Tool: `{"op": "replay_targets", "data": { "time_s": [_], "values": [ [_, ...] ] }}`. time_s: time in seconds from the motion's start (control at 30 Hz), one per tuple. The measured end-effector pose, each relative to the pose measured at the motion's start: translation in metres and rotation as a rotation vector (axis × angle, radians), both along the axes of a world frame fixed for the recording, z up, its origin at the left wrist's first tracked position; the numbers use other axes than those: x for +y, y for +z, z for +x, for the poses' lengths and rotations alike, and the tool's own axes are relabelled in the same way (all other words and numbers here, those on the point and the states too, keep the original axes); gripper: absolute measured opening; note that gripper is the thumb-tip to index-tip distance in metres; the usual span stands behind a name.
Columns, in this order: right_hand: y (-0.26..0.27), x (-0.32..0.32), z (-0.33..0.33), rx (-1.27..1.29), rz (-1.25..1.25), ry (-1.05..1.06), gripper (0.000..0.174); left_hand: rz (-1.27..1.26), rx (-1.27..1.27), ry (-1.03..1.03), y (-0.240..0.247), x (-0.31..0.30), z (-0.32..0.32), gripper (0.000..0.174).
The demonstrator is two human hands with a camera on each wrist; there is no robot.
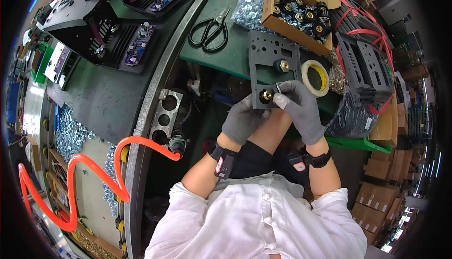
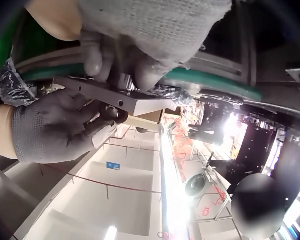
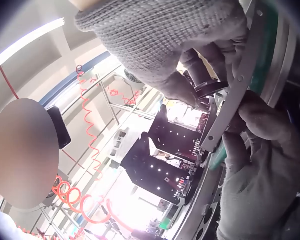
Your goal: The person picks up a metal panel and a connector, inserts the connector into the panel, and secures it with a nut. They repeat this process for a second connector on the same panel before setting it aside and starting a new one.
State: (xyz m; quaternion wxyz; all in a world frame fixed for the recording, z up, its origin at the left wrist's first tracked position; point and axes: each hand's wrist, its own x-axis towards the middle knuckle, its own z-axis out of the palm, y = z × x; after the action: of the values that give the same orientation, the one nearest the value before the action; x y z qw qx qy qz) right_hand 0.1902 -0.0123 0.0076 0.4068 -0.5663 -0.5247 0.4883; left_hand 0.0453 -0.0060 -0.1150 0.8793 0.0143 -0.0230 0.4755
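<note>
While the green table (image 1: pixel 238 52) spreads beyond the dark metal plate (image 1: pixel 258 70), an open cardboard box (image 1: pixel 296 35) of black parts sits past the plate's far end. You have the plate raised in front of you, over your lap and tilted, its near end between your hands. Your gloved left hand (image 1: pixel 244 121) grips that end, fingers round its back. Your gloved right hand (image 1: pixel 301 110) is closed narrow at the same end, thumb and fingers pinching a black round fitting (image 3: pixel 210 89) against the plate's face. Left of the plate's far end lie the scissors (image 1: pixel 212 32), handles spread; just right of the plate is the tape roll (image 1: pixel 315 78). Smallest, a brass-centred fitting (image 1: pixel 281 66) sits on the plate, farther from you than the pinched one.
</note>
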Motion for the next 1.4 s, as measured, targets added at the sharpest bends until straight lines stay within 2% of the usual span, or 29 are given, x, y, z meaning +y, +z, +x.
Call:
{"op": "replay_targets", "data": {
  "time_s": [0.2,0.4,0.5,0.6,0.63,0.7,0.73,0.8,1.07,1.13,1.17,1.23,1.4],
  "values": [
    [0.000,0.000,0.002,-0.027,0.035,-0.013,0.028,0.065,0.089,0.028,0.002,-0.003,-0.003,0.041],
    [0.007,0.011,0.007,-0.084,-0.036,0.010,0.026,0.175,0.109,-0.014,-0.005,-0.001,-0.006,0.042],
    [0.007,0.013,0.008,-0.021,-0.057,0.013,0.026,0.097,0.205,0.019,0.009,-0.003,-0.008,0.044],
    [-0.002,0.009,0.011,-0.101,0.083,0.066,0.026,0.021,0.215,0.025,0.032,-0.005,-0.016,0.049],
    [-0.002,0.007,0.010,-0.167,0.118,0.093,0.026,0.020,0.216,0.025,0.033,-0.005,-0.020,0.049],
    [0.002,0.002,0.006,-0.368,0.258,0.134,0.025,0.162,0.537,0.004,0.034,-0.006,-0.024,0.051],
    [0.004,0.002,0.004,-0.365,0.256,0.133,0.025,0.160,0.539,0.003,0.035,-0.007,-0.024,0.051],
    [0.008,0.003,0.002,-0.655,0.539,0.277,0.025,0.149,0.557,0.028,0.037,-0.009,-0.023,0.052],
    [0.013,0.011,-0.001,-0.839,0.602,0.333,0.026,0.070,0.480,0.006,0.040,-0.009,-0.024,0.042],
    [0.014,0.013,-0.002,-1.061,0.757,0.386,0.029,0.062,0.474,0.003,0.040,-0.010,-0.023,0.041],
    [0.017,0.012,-0.005,-1.061,0.755,0.387,0.029,0.077,0.477,0.014,0.039,-0.011,-0.023,0.043],
    [0.025,0.011,-0.009,-1.244,0.710,0.417,0.029,0.092,0.479,0.024,0.040,-0.011,-0.022,0.045],
    [0.020,0.008,-0.008,-1.245,0.623,0.414,0.030,0.071,0.485,0.045,0.042,-0.013,-0.020,0.044]
  ]
}}
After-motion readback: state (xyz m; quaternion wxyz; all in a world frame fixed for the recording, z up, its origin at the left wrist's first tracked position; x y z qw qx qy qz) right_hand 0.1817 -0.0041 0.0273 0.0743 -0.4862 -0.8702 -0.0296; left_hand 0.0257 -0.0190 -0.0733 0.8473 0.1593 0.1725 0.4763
